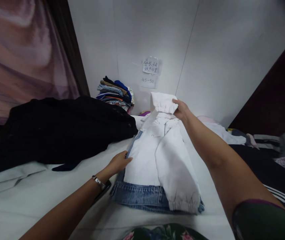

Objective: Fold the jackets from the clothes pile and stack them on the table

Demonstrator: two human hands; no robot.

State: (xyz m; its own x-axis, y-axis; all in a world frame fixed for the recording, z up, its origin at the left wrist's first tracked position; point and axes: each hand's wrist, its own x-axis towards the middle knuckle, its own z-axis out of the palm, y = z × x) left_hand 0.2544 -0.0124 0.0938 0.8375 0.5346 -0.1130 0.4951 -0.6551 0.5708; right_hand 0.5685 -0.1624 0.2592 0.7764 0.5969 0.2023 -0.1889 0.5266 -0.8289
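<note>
A white and denim jacket (142,160) lies spread on the white bed sheet (87,203), with its blue denim hem toward me. One white sleeve (180,170) runs down its right side to an elastic cuff near the hem. My right hand (181,109) grips a raised white gathered part (164,101) at the jacket's far end; whether this is a hood or the other sleeve, I cannot tell. At the jacket's left edge, my left hand (119,162) is closed on the fabric, thumb on top and fingers partly hidden.
A black garment (64,128) lies to the left of the jacket. Against the wall stands a stack of folded clothes (114,93), near handwritten paper notes (150,65). More clothes, including a dark one with white stripes (280,193), lie on the right. A pink curtain (24,56) hangs left.
</note>
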